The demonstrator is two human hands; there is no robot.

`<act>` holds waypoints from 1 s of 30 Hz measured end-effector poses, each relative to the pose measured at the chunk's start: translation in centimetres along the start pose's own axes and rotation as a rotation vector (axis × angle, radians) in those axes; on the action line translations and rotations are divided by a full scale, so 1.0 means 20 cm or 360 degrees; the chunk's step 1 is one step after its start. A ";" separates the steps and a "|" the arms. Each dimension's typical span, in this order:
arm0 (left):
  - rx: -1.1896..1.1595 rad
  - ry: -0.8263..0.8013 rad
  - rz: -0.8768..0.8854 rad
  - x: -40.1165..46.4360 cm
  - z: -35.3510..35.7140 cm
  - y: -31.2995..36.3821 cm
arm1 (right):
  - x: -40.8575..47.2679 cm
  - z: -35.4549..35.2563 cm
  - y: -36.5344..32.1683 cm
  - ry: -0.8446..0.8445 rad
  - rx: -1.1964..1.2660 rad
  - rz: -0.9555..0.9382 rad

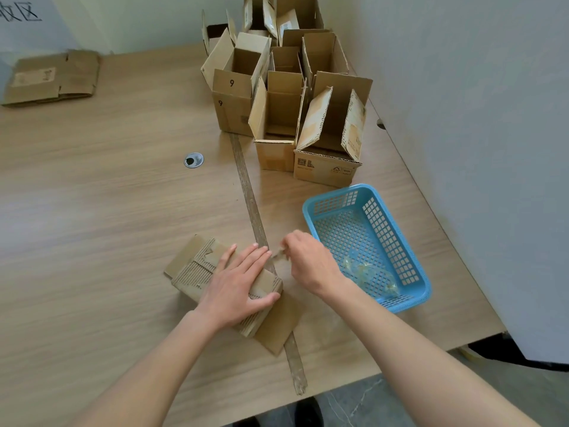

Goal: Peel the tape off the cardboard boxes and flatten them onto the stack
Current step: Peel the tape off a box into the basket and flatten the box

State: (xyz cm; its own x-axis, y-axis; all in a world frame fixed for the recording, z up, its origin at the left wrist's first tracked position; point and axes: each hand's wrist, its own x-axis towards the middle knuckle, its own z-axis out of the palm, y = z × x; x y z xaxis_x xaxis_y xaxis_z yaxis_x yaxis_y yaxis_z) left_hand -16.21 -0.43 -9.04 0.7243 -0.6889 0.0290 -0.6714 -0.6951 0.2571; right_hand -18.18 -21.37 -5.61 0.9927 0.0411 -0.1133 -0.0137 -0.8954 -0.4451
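While the left hand lies flat with fingers straight and close together, pressing down the box at lower centre of the frame, the right hand pinches a strip of tape at the box's right edge, fingers curled on it. The tape looks thin, limp and sticky, likely to tear or take paper with it, so a grip near the peel line seems best. The cardboard should be light and stiff along its flutes. A basket at right holds tape scraps. Open boxes stand at upper centre; the stack lies upper left.
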 end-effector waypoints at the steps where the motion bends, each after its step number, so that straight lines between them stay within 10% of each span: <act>1: 0.0005 0.0000 -0.0003 0.00 0.00 0.00 | 0.01 -0.02 0.03 0.0083 0.0072 0.0091; 18: 0.0077 -0.0061 -0.0077 0.01 -0.01 0.03 | -0.25 -0.32 0.51 0.0640 0.0172 0.0334; 30: 0.0072 -0.0037 -0.0096 0.00 -0.01 0.04 | -0.35 -0.17 0.51 -0.0068 -0.0431 0.0319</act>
State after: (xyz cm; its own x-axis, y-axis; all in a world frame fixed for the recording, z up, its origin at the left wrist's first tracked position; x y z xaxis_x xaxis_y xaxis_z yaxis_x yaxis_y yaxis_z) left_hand -16.64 -1.01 -8.54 0.7599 -0.6500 -0.0081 -0.6337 -0.7435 0.2138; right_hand -24.96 -32.19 -6.35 0.9674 -0.1345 -0.2146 -0.1703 -0.9725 -0.1585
